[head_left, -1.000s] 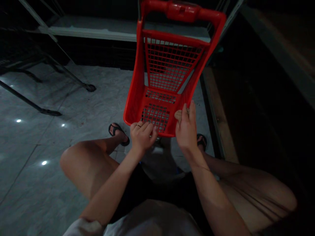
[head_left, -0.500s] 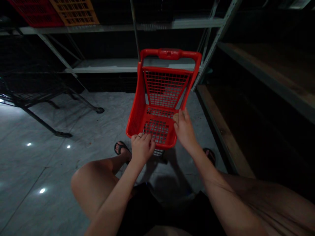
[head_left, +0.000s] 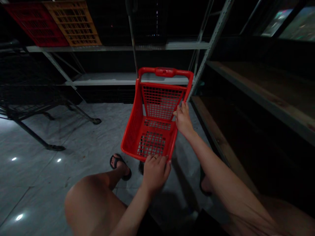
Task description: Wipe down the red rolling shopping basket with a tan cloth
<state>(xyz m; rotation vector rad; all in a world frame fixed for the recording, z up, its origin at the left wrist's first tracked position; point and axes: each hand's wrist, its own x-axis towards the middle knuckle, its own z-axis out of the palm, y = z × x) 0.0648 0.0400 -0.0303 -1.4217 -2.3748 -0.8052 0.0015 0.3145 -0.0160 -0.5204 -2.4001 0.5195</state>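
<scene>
A small red plastic shopping cart stands upright on the floor between my feet, its handle on the far side. Its grid-patterned basket shows nothing inside. My left hand has its fingers curled over the near rim, toward the right corner, with a ring on one finger. Farther back, my right hand is closed over the right side rim, the fingertips bent toward the inside. Whether anything small lies under the right fingers is hidden. Beneath the basket, a dark wheel partly shows.
Behind the cart runs a metal shelf rack bearing a red crate and an orange crate. Wooden-edged shelves line the right side. A dark wire cart stands left on grey floor tiles.
My left hand has slid right along the near rim. My right hand has shifted back along the side rim. The view has tilted up, so the cart sits lower in it.
</scene>
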